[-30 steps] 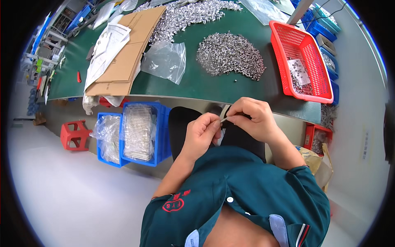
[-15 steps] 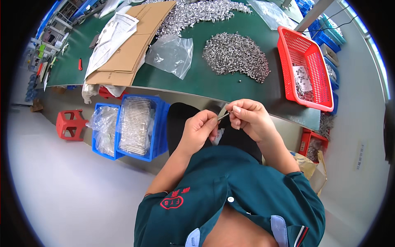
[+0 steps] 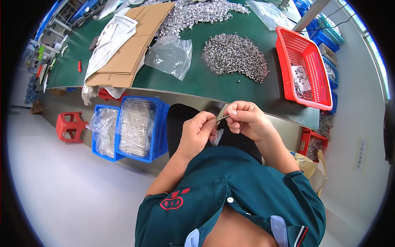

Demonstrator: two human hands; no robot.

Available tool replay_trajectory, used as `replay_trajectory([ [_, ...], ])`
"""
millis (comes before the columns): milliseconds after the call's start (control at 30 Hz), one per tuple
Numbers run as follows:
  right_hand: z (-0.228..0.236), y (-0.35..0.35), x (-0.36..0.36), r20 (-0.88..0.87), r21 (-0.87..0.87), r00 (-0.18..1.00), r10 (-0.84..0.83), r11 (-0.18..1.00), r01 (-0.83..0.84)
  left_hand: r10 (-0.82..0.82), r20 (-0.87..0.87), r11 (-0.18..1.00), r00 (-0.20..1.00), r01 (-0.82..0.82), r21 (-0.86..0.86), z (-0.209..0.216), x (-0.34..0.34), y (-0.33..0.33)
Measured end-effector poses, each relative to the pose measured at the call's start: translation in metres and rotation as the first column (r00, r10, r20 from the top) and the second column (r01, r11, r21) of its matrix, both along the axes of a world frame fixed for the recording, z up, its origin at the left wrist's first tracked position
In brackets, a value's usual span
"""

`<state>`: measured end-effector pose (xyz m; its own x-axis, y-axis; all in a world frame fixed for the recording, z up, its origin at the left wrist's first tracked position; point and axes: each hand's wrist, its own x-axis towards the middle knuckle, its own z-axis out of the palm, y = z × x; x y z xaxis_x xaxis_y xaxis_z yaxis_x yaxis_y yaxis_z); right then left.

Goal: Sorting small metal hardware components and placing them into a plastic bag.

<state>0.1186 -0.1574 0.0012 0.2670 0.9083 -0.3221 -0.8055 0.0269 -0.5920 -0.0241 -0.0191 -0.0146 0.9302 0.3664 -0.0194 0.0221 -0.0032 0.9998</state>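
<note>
A thin metal rod (image 3: 222,118) spans the gap between my two hands, just off the near edge of the table. My left hand (image 3: 198,128) is closed around one end of it, thumb pressed on top. The thumb and fingertips of my right hand (image 3: 245,118) pinch the other end; whether a small part sits there is hidden by the fingers. Beyond my hands, on the green table (image 3: 185,88), lies a pile of small shiny metal pieces (image 3: 235,57), with one stray piece (image 3: 238,81) in front of it.
A red plastic basket (image 3: 282,68) with small parts stands at right. Left of the pile lie a clear plastic bag (image 3: 169,57), cardboard sheets (image 3: 119,61) and papers (image 3: 109,41). Farther back is a larger metal heap (image 3: 197,14). Blue crates (image 3: 158,131) of rods and a red stool (image 3: 70,124) stand left.
My right fingertips have come slightly closer to my left hand along the rod, so less of it shows. My left hand stays nearly in place.
</note>
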Motion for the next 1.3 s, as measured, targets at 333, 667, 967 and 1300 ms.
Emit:
replay_trajectory([
  [333, -0.004, 0.010, -0.012, 0.175, 0.057, 0.972, -0.156, 0.987, 0.148, 0.030, 0.001, 0.996, 1.000, -0.030, -0.081, -0.004, 0.004, 0.003],
  [667, 0.014, 0.021, -0.007, 0.877, -0.029, 0.474, -0.083, 0.974, 0.223, 0.079, -0.029, 0.943, 0.996, -0.084, -0.321, -0.015, -0.006, 0.008],
  [967, -0.006, 0.116, 0.054, 0.993, -0.079, 0.110, 0.040, 0.921, 0.382, 0.100, -0.012, 0.908, 0.995, -0.097, -0.407, -0.023, -0.014, 0.018],
  [1300, -0.032, 0.184, 0.071, 0.990, -0.131, 0.002, 0.142, 0.905, 0.406, 0.139, -0.017, 0.907, 0.990, -0.134, -0.399, -0.031, -0.027, 0.025],
])
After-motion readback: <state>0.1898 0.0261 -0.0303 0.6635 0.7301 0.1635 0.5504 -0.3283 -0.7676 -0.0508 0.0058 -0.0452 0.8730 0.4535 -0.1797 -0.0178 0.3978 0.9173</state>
